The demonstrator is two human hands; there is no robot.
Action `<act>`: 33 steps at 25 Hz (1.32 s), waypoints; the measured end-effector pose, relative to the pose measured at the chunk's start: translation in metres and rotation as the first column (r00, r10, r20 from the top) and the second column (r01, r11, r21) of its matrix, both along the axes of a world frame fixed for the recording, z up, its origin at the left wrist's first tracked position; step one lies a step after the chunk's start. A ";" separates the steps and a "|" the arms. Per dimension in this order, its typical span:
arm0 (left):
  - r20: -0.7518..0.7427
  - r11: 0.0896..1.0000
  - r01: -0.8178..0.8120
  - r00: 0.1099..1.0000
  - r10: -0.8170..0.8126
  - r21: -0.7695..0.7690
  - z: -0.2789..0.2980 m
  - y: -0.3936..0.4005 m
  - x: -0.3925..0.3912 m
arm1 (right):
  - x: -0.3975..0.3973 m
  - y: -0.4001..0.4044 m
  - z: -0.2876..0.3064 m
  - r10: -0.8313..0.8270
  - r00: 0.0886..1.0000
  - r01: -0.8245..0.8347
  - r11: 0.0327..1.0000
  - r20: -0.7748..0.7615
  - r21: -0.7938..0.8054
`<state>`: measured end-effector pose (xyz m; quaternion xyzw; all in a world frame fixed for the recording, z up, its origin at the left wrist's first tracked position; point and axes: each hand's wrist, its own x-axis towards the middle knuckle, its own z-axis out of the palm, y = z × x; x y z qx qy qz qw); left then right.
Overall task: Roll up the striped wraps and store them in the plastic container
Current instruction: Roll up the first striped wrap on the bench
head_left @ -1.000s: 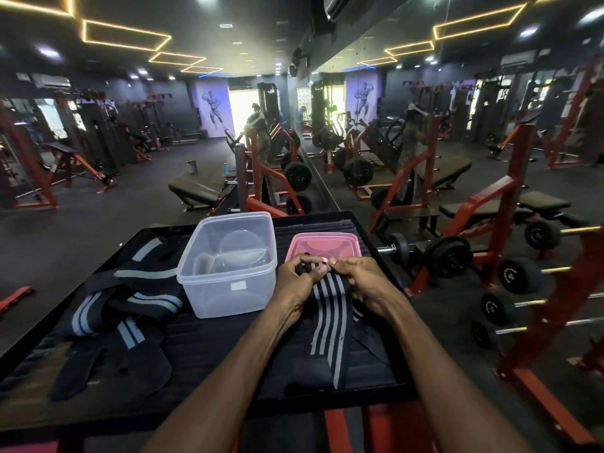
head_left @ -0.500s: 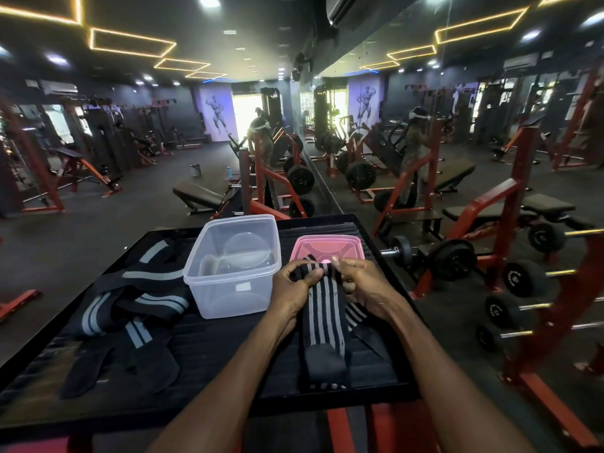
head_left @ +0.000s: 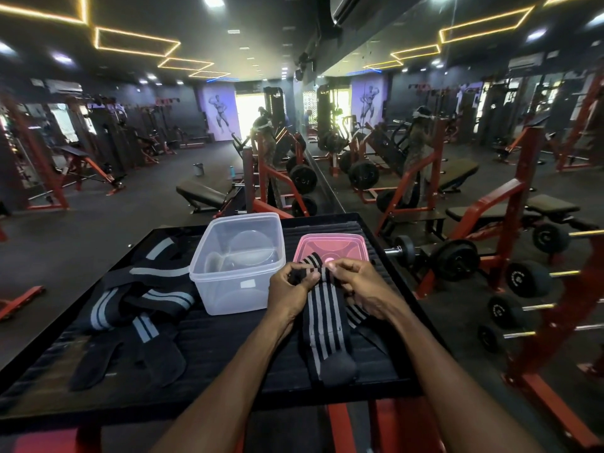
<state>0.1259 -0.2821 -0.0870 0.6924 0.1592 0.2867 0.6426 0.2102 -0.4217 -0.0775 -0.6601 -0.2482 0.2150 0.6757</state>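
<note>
Striped wrap (head_left: 322,325) is laid lengthwise on the black bench (head_left: 228,348), its far end pinched by the left hand (head_left: 289,291) and the right hand (head_left: 362,287), fingers curled round the fabric. Clear plastic container (head_left: 238,266) is placed open just left of the hands, pink lid (head_left: 333,248) behind them. More wraps (head_left: 137,295) are heaped unrolled at the bench's left side.

1. Around me, a dark gym floor (head_left: 81,230) under a black ceiling with yellow outline lights (head_left: 137,42).
2. Red steel weight racks (head_left: 510,217), black padded benches (head_left: 202,196).
3. Mirrored wall (head_left: 425,103) at my right.
</note>
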 end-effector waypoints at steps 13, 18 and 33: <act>0.002 0.997 0.031 1.000 -0.031 0.069 -0.003 -0.002 -0.001 | 0.008 0.000 -0.012 0.026 0.998 -0.021 0.997 -0.063 0.080; -0.040 0.996 0.063 0.997 -0.061 0.064 -0.002 -0.003 -0.002 | 0.012 0.000 -0.018 -0.031 0.993 0.032 0.999 0.113 -0.008; -0.139 0.995 0.059 0.988 -0.069 -0.075 -0.005 0.000 0.002 | 0.004 -0.001 -0.012 -0.021 0.993 0.010 0.995 0.112 0.102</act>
